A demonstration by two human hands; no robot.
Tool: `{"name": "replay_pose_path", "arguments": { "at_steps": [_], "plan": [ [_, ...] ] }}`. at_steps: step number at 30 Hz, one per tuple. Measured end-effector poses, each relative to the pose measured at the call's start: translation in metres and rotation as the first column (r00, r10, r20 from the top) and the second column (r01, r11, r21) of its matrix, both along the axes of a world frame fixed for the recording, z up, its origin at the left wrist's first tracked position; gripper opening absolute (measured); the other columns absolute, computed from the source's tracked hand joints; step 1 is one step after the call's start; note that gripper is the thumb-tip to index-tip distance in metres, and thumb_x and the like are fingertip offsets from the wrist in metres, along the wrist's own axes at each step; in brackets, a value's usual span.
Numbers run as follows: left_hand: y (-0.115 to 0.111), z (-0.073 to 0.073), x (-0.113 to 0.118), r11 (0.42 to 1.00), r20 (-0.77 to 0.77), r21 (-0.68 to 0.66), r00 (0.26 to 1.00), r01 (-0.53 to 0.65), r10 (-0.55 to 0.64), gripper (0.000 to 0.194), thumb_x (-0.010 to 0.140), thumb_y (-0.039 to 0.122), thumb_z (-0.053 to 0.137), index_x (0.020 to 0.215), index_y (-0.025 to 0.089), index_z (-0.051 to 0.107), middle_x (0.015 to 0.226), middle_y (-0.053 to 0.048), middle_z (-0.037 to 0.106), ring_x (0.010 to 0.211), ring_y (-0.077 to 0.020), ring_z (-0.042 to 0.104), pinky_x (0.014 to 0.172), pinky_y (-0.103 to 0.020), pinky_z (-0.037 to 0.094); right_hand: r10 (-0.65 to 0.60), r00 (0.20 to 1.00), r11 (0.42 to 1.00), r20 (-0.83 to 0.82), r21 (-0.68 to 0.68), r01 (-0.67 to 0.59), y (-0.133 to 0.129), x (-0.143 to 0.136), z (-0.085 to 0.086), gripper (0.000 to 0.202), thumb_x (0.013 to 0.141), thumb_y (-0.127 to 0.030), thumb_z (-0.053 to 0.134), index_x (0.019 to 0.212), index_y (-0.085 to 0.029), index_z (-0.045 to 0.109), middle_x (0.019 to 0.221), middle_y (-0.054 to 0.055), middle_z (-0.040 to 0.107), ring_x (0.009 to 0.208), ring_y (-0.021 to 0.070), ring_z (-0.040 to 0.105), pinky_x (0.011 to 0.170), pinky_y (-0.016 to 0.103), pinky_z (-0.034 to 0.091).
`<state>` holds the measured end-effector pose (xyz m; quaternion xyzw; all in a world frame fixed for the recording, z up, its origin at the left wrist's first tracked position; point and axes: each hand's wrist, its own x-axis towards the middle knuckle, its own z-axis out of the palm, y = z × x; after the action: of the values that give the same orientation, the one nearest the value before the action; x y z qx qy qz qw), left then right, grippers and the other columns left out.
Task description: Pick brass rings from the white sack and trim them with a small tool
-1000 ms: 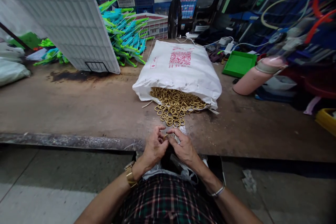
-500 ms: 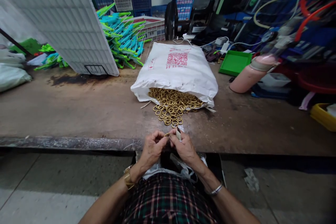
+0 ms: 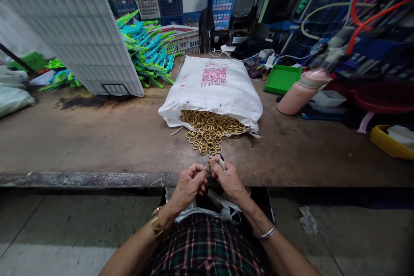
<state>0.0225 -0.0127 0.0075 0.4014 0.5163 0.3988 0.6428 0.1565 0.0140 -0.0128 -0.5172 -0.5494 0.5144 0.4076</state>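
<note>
Between the thumb and fingers of my left hand is a small brass-coloured ring, held just over the table's front edge. My right hand is closed round a small knife with a pale handle and a dark tip pointing up. Its fingertips meet the ring's right side, hiding part of it. Just beyond my hands, many loose brass rings spill from the mouth of a white woven sack with a red printed code.
The brown wooden table spans the view. A white ribbed panel leans at left, beside green and blue plastic hangers. To the right are a green tray, a pink bottle and a yellow tray. A chain of crates lines the back.
The view has shifted slightly. My hands have drawn a little apart at the fingertips, and more of the ring shows between them. The sack and spilled rings look undisturbed.
</note>
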Motion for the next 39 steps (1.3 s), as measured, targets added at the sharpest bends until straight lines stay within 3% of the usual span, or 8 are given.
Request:
{"name": "replay_pose_path", "arguments": {
  "at_steps": [5, 11, 17, 20, 23, 29, 39],
  "plan": [
    [0.000, 0.004, 0.000, 0.997, -0.123, 0.055, 0.992, 0.044, -0.037, 0.031, 0.073, 0.045, 0.056, 0.075, 0.015, 0.050, 0.053, 0.004, 0.051, 0.038, -0.0044, 0.042, 0.038, -0.015, 0.032, 0.038, 0.986, 0.997, 0.162, 0.066, -0.050, 0.001, -0.003, 0.010, 0.020, 0.075, -0.036, 0.048, 0.066, -0.018, 0.050, 0.059, -0.004, 0.046, 0.057, 0.0103, 0.042, 0.056, 0.022, 0.034],
    [-0.003, 0.002, -0.005, 0.995, 0.061, 0.008, 0.993, 0.098, -0.098, 0.033, 0.075, 0.047, 0.054, 0.079, 0.015, 0.051, 0.064, 0.001, 0.056, 0.046, -0.0059, 0.048, 0.044, -0.017, 0.038, 0.042, 0.993, 0.998, 0.112, 0.035, -0.046, 0.001, -0.006, 0.008, 0.022, 0.077, -0.036, 0.044, 0.064, -0.019, 0.046, 0.055, -0.005, 0.043, 0.052, 0.0092, 0.038, 0.053, 0.021, 0.032],
    [-0.004, -0.003, -0.005, 0.997, 0.156, -0.014, 0.985, 0.076, -0.073, 0.034, 0.074, 0.048, 0.057, 0.076, 0.015, 0.050, 0.066, 0.001, 0.055, 0.048, -0.0060, 0.048, 0.043, -0.017, 0.038, 0.078, 0.996, 0.996, 0.047, 0.032, -0.079, 0.000, -0.008, 0.007, 0.024, 0.079, -0.037, 0.042, 0.063, -0.019, 0.045, 0.053, -0.005, 0.044, 0.052, 0.0095, 0.040, 0.054, 0.021, 0.034],
    [-0.004, -0.003, -0.005, 0.997, 0.196, -0.010, 0.978, 0.073, -0.070, 0.034, 0.074, 0.048, 0.057, 0.075, 0.015, 0.048, 0.065, 0.001, 0.054, 0.047, -0.0059, 0.047, 0.043, -0.017, 0.039, 0.057, 0.992, 0.997, 0.115, 0.053, -0.063, 0.001, -0.006, 0.005, 0.025, 0.081, -0.038, 0.040, 0.065, -0.019, 0.046, 0.054, -0.004, 0.045, 0.052, 0.0101, 0.041, 0.053, 0.022, 0.034],
    [-0.003, -0.003, -0.005, 0.999, 0.201, 0.013, 0.978, 0.047, -0.049, 0.035, 0.072, 0.050, 0.058, 0.074, 0.016, 0.047, 0.065, 0.001, 0.054, 0.047, -0.0061, 0.047, 0.043, -0.018, 0.039, 0.001, 0.959, 0.992, 0.283, 0.120, -0.036, 0.002, -0.001, 0.002, 0.023, 0.082, -0.036, 0.038, 0.069, -0.019, 0.048, 0.054, -0.004, 0.044, 0.051, 0.0107, 0.040, 0.052, 0.022, 0.031],
    [-0.002, -0.002, -0.007, 0.995, 0.098, 0.087, 0.994, 0.045, -0.054, 0.039, 0.072, 0.054, 0.056, 0.074, 0.016, 0.046, 0.067, 0.001, 0.053, 0.047, -0.0059, 0.046, 0.044, -0.017, 0.039, 0.194, 0.872, 0.933, 0.450, 0.190, -0.306, -0.005, 0.002, 0.000, 0.013, 0.076, -0.017, 0.038, 0.067, -0.020, 0.047, 0.060, -0.001, 0.052, 0.056, 0.0116, 0.047, 0.055, 0.021, 0.032],
    [-0.004, -0.001, -0.010, 0.980, -0.029, 0.193, 0.998, 0.055, -0.050, 0.034, 0.076, 0.049, 0.053, 0.070, 0.017, 0.046, 0.062, 0.002, 0.049, 0.051, -0.0075, 0.045, 0.049, -0.019, 0.039, 0.258, 0.790, 0.906, 0.556, 0.146, -0.398, -0.006, 0.000, 0.002, 0.017, 0.070, -0.009, 0.037, 0.071, -0.020, 0.050, 0.061, 0.000, 0.055, 0.056, 0.0123, 0.048, 0.054, 0.021, 0.029]
  ]
}}
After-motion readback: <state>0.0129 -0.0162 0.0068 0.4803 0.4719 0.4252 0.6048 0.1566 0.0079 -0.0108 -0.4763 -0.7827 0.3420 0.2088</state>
